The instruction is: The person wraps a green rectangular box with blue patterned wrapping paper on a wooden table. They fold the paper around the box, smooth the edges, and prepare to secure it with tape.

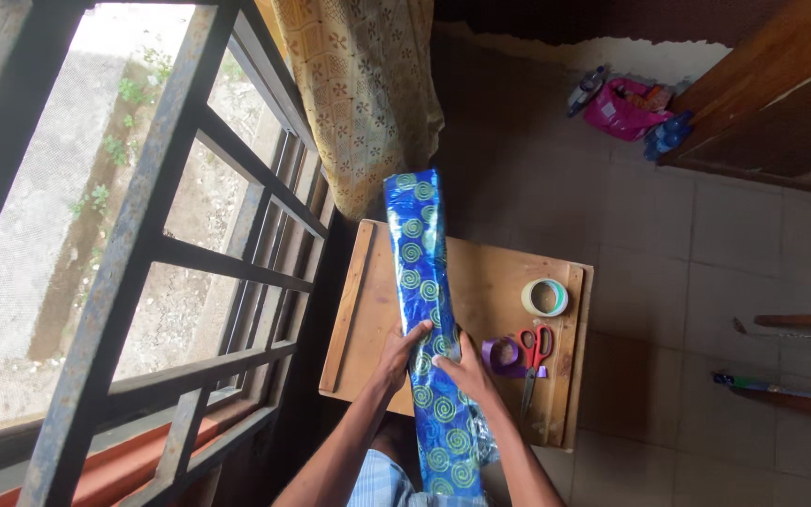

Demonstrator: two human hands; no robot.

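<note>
A long roll of shiny blue wrapping paper with green spirals (421,272) stretches from my lap up over a small wooden table (490,282). My left hand (396,352) grips its left side near the middle. My right hand (466,368) clasps its right side at the same height. Both hands hold the roll above the table's near edge.
On the table lie a roll of clear tape (544,297), red-handled scissors (534,357) and a purple ribbon spool (502,357). A barred window (161,263) fills the left, a patterned curtain (368,94) hangs behind. A pink bag (621,108) and wooden furniture (772,84) stand on the tiled floor.
</note>
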